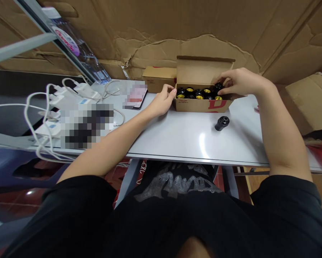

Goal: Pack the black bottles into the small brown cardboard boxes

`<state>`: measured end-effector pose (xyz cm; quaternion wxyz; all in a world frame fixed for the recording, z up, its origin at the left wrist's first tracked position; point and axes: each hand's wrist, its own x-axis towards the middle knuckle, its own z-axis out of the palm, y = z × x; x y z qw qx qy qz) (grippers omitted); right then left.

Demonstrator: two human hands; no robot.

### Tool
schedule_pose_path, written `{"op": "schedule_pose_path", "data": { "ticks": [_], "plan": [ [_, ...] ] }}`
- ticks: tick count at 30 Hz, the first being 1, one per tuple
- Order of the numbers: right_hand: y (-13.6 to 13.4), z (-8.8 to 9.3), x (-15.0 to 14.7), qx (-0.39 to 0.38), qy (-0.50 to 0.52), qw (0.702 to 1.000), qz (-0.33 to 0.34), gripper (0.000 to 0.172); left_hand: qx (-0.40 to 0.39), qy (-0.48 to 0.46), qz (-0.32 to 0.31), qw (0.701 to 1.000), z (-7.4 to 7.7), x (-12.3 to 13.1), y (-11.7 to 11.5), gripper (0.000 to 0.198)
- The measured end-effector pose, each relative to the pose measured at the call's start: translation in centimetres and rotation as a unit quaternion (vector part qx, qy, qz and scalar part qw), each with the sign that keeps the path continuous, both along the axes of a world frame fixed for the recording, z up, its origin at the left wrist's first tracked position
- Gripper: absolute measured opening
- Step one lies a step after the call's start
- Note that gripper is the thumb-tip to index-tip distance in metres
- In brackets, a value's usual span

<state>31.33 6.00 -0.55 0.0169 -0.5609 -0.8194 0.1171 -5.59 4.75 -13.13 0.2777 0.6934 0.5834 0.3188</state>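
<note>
A small cardboard box (pixel 195 106) stands on the white table with its lid raised. Several black cylindrical parts (pixel 198 92), some with yellow rings showing, stand in it in rows. My left hand (pixel 164 101) has its fingers and thumb closed at the box's left end. At the right end of the box, my right hand (pixel 237 81) pinches a black cylindrical part (pixel 218 86) among the others; its lower portion is hidden. One loose black cylindrical part (pixel 222 123) lies tilted on the table in front of the box.
Behind the box's left side sits another cardboard box (pixel 159 77). A phone (pixel 138 96) lies further left, beside white cables and a power strip (pixel 77 94). A clear bottle (pixel 77 46) leans by the metal frame. At right is a larger carton (pixel 311 100).
</note>
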Motion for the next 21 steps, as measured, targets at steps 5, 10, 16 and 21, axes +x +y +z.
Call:
{"op": "schedule_pose_path", "data": {
  "ticks": [5,10,16,21],
  "plan": [
    [0.3,0.3,0.5,0.027,-0.011,1.0,0.007,0.041,0.011,-0.002,0.002,1.0,-0.6,-0.2,0.5,0.03],
    [0.5,0.4,0.2,0.033,-0.068,0.997,0.006,0.046,0.016,-0.004,0.003,1.0,-0.9,-0.3,0.7,0.031],
    [1.5,-0.8,0.1,0.042,-0.077,0.993,0.078,0.048,0.017,-0.011,-0.001,1.0,-1.1,-0.5,0.9,0.033],
    [1.9,-1.7,-0.6,0.042,-0.102,0.989,0.094,0.057,0.026,-0.026,0.001,0.999,-1.7,-0.8,1.3,0.034]
  ]
}}
